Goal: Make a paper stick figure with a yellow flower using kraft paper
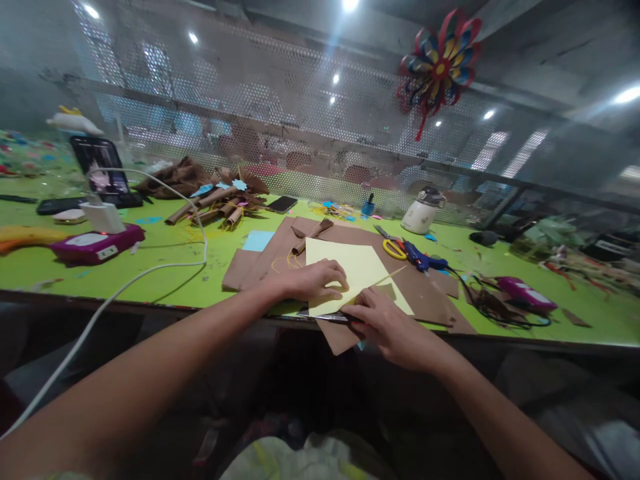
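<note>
By its look light and easily creased, the yellow paper sheet lies atop brown sheets, best taken by its edges, while the left hand rests loosely spread on it, grasping nothing, and the right hand curls at its near edge, grip unclear.

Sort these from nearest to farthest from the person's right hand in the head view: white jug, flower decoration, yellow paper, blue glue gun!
From the right hand:
1. Yellow paper: right under the fingers.
2. Blue glue gun: ahead, a bit right.
3. White jug: behind the glue gun.
4. Flower decoration: high up, above the table.
</note>
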`<state>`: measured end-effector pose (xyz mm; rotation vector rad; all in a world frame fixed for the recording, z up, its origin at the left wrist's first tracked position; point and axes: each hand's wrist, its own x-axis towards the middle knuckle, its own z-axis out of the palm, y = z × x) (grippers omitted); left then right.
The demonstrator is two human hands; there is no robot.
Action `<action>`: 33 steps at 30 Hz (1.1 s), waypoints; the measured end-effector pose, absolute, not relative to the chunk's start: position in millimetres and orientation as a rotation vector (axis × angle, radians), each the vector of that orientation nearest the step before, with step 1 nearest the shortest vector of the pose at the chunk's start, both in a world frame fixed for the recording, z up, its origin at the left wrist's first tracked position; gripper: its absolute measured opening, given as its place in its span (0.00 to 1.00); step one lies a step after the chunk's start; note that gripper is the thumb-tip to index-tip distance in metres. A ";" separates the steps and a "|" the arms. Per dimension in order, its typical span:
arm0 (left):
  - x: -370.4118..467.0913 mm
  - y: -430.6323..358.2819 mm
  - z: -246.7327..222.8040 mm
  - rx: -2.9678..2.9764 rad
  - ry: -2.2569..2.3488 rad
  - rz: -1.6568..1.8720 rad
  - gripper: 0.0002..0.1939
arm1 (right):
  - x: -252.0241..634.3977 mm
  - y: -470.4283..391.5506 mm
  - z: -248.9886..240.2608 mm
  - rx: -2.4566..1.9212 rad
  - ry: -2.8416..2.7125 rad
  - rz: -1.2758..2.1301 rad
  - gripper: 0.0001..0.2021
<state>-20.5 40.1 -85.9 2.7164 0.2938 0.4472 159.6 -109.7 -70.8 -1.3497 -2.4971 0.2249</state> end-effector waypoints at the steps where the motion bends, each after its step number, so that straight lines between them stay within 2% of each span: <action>1: -20.7 39.9 -85.8 2.712 0.295 0.451 0.11 | 159.9 -109.7 -71.0 -1.349 -2.497 0.219 0.15; 12: -21.2 42.2 -87.2 2.701 0.288 0.446 0.12 | 144.4 -123.6 -56.3 -1.269 -2.545 0.299 0.17; 16: -22.4 40.9 -85.2 2.707 0.302 0.455 0.12 | 183.5 -134.3 -40.1 -1.357 -2.420 0.306 0.17; 18: -23.1 39.6 -83.5 2.703 0.322 0.451 0.13 | 217.5 -129.2 -34.1 -1.425 -2.325 0.143 0.17; 23: -25.2 34.5 -78.9 2.692 0.448 0.430 0.23 | 289.7 -74.3 -39.7 -1.795 -1.970 -0.236 0.18; 26: -27.0 30.6 -75.9 2.669 0.499 0.410 0.28 | 300.7 -28.6 -55.0 -1.957 -1.938 -0.253 0.18; 30: -28.3 26.6 -72.3 2.614 0.519 0.392 0.26 | 290.7 16.7 -73.8 -2.006 -1.954 -0.261 0.15; 33: -27.6 25.7 -72.0 2.580 0.502 0.416 0.20 | 278.2 23.5 -81.6 -1.948 -1.899 -0.330 0.13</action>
